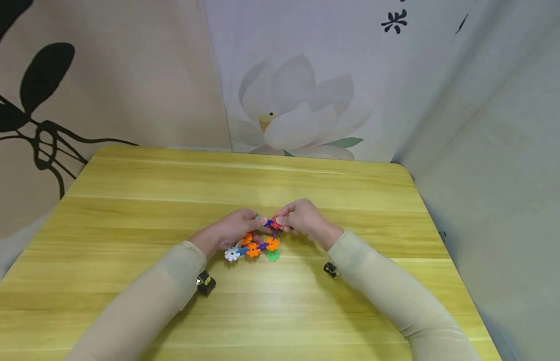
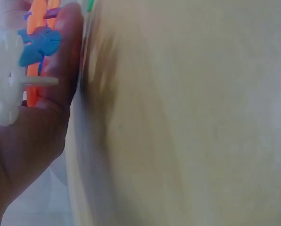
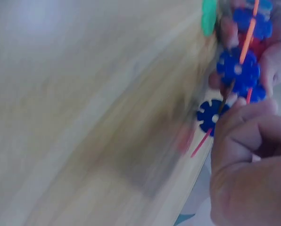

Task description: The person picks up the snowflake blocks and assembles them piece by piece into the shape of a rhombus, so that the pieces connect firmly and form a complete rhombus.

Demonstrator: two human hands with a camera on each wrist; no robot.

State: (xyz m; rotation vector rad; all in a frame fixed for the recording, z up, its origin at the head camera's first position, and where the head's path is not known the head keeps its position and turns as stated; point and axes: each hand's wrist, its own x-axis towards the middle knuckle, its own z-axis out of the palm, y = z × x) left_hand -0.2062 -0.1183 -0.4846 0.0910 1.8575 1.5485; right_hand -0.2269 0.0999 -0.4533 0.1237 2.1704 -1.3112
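Linked snowflake-shaped plastic discs form one piece between both hands, low over the table. In the head view its lower side runs from a white disc through an orange disc to a green disc. My left hand grips the far left side of the piece, thumb on top. With thumb and fingers, my right hand pinches a red disc at the far right corner. The left wrist view has a light-blue disc against the left palm. Dark-blue discs show beside the right fingertips in the right wrist view.
The wooden table extends around both forearms, its far edge meeting a printed curtain. A grey curtain hangs along the right side. Small black devices are worn at both wrists.
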